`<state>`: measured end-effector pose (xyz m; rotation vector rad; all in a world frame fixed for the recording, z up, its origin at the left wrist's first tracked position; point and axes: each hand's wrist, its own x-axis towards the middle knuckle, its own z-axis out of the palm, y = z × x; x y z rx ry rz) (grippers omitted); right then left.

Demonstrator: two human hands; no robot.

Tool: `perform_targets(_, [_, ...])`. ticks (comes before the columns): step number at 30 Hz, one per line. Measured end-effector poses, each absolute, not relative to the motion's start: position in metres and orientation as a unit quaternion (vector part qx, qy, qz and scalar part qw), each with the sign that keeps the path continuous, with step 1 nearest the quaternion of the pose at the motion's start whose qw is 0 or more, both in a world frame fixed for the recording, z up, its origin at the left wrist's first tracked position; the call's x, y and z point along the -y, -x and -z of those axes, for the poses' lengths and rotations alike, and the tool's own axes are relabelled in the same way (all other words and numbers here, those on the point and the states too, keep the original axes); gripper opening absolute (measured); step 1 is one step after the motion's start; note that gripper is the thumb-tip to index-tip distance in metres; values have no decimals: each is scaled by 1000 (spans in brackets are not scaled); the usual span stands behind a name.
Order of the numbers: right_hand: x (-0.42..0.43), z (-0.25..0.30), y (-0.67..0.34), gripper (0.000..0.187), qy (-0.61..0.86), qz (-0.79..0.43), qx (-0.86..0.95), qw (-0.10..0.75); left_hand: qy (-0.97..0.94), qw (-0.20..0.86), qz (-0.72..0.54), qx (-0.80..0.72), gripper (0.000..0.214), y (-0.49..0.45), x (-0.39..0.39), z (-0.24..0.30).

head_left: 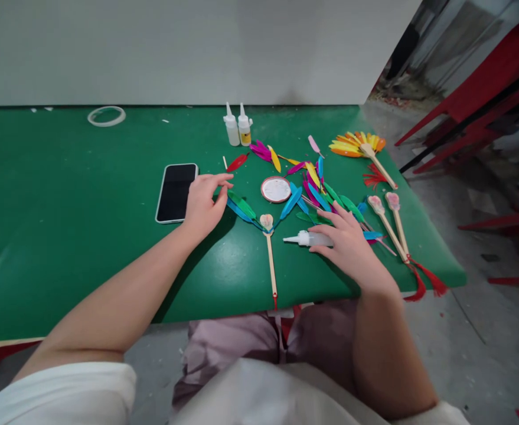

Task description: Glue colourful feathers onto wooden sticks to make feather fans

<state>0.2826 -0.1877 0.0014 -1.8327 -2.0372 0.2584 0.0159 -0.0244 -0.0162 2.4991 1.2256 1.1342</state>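
A wooden fan handle (271,265) with a small heart-shaped head lies on the green table, its red tassel end at the front edge. Blue and green feathers spread from its head to both sides. My left hand (206,200) is at the tips of the left-hand green feather (242,203), fingers stretched and apart; contact is unclear. My right hand (348,242) spreads its fingers over a glue bottle (316,238) lying on its side and over loose feathers. Thumb and fingers lie about the bottle without closing round it. A round white lid-like disc (276,189) sits behind the handle.
A phone (177,193) lies beside my left hand. Two upright glue bottles (238,128) stand at the back. At right are a finished-looking yellow-orange feather fan (359,145) and two bare handles (392,227) with red tassels. A tape ring (107,116) lies back left; red chairs (476,100) stand right.
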Motion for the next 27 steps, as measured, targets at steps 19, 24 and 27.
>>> perform_targets(19, [180, 0, -324, 33, 656, -142, 272, 689, -983, -85, -66, -150, 21, -146, 56, -15])
perform_targets(24, [183, -2, -324, 34, 661, -151, 283, 679, -984, -114, -40, -129, 15, -159, 49, -9])
perform_targets(27, [183, -4, -323, 33, 650, -143, 280, 692, -984, -126, -44, -119, 15, -161, 47, -6])
